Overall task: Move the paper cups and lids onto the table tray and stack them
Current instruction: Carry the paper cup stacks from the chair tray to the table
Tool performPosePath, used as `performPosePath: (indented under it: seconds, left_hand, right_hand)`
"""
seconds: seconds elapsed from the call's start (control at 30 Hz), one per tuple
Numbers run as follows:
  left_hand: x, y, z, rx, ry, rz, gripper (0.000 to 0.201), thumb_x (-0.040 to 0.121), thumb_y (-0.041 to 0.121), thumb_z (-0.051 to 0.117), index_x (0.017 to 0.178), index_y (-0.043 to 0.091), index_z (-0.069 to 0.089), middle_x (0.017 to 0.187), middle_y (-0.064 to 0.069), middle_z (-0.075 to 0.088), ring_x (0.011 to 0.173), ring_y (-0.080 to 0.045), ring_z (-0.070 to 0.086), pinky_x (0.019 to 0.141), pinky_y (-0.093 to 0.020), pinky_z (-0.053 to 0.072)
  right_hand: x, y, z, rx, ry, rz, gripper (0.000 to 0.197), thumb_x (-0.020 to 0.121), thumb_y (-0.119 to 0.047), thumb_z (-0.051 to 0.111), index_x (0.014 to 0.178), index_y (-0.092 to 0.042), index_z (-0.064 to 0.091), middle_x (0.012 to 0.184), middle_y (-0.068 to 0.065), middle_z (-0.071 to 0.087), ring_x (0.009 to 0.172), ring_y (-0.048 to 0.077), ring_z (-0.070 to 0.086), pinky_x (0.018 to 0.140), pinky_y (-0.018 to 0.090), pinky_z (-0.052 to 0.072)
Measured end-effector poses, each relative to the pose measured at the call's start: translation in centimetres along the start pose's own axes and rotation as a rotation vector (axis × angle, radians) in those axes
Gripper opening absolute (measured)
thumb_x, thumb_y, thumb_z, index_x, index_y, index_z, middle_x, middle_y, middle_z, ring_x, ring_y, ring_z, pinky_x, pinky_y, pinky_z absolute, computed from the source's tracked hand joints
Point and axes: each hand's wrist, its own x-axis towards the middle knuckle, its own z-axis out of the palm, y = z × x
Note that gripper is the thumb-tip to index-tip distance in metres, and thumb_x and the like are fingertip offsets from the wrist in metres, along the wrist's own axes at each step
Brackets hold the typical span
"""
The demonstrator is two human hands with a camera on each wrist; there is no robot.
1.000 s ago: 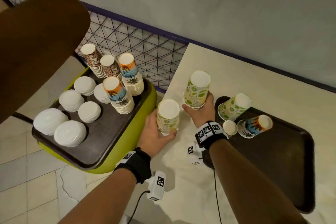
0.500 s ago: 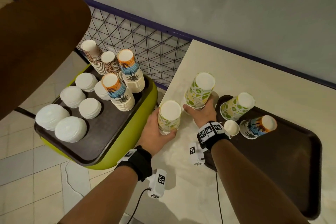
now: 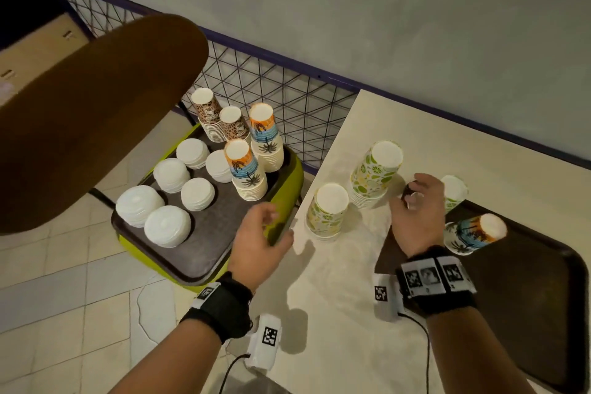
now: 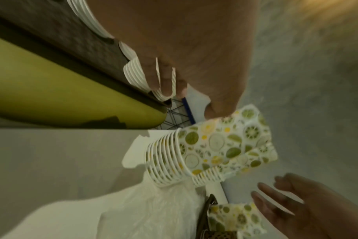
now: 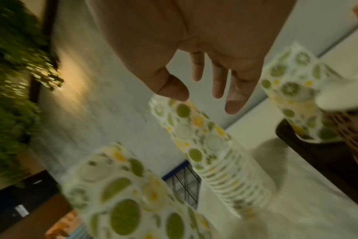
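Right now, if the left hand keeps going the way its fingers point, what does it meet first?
Probably the palm-tree cup stack at the near corner of the chair tray; the left hand is open and empty. Depth is uncertain.

citrus cup stacks (image 3: 374, 174) (image 3: 327, 211): inverted, on table | table tray (image 3: 543, 297): three stacks | lids (image 3: 166, 225): chair tray

paper cups (image 3: 374, 176) looking matt, white lids (image 3: 166, 225) showing a smooth plasticky sheen, dark tray (image 3: 198, 243) looking slightly textured, table (image 3: 345, 329) smooth
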Motion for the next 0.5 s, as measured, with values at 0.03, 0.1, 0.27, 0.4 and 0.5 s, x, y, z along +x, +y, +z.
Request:
performPosePath:
  seconds: [0.03, 0.1, 0.27, 0.4, 0.5]
  left_hand:
    - [0.0, -0.1, -1.1, -0.019, 0.081, -0.004, 0.045, 0.086, 0.030, 0.079, 0.123, 0.028, 0.053, 0.111, 0.009, 0.064, 0.101, -0.005, 0.062, 0.091, -0.038, 0.056]
    - [0.7, -0.3, -3.1, -0.080, 0.211, -0.029, 0.039, 0.088, 0.026, 0.076, 0.117, 0.028, 0.051, 0.104, 0.005, 0.061, 0.093, -0.012, 0.062, 0.083, -0.044, 0.058]
    - [5.3, -0.8, -6.1, -0.071, 0.356, -0.050, 0.072, 0.082, 0.037, 0.084, 0.139, 0.025, 0.042, 0.125, -0.001, 0.052, 0.105, -0.015, 0.057, 0.087, -0.040, 0.058]
    - [9.7, -1.6, -6.3, 0.007, 0.291, -0.077, 0.096, 0.069, 0.045, 0.093, 0.147, 0.022, 0.042, 0.141, -0.002, 0.052, 0.128, -0.020, 0.052, 0.105, -0.041, 0.050]
    - [12.4, -2.9, -5.8, 0.052, 0.208, -0.057, 0.087, 0.060, 0.059, 0.089, 0.135, 0.030, 0.054, 0.127, 0.006, 0.065, 0.120, -0.018, 0.061, 0.100, -0.048, 0.054]
  right_hand:
    - [-0.9, -1.1, -0.5, -0.010, 0.051, -0.070, 0.048, 0.082, -0.011, 0.070, 0.125, -0.013, 0.050, 0.124, 0.008, 0.054, 0.100, 0.020, 0.058, 0.084, 0.044, 0.056]
    - [-3.2, -4.0, -1.1, -0.010, 0.115, -0.275, 0.034, 0.083, -0.007, 0.066, 0.115, -0.012, 0.056, 0.115, 0.008, 0.053, 0.090, 0.018, 0.057, 0.071, 0.038, 0.055]
    - [-8.4, -10.6, 2.4, 0.097, -0.153, -0.429, 0.032, 0.085, -0.005, 0.064, 0.105, -0.029, 0.057, 0.110, -0.002, 0.055, 0.096, 0.012, 0.060, 0.075, 0.028, 0.053]
    - [-9.6, -13.6, 7.8, 0.063, -0.385, -0.422, 0.040, 0.087, -0.010, 0.066, 0.124, -0.021, 0.057, 0.120, -0.006, 0.052, 0.109, 0.006, 0.055, 0.083, 0.024, 0.054]
    - [-8.4, -14.1, 11.6, 0.067, -0.439, -0.288, 0.053, 0.090, -0.016, 0.066, 0.137, -0.028, 0.046, 0.134, -0.010, 0.047, 0.116, 0.002, 0.051, 0.092, 0.023, 0.053]
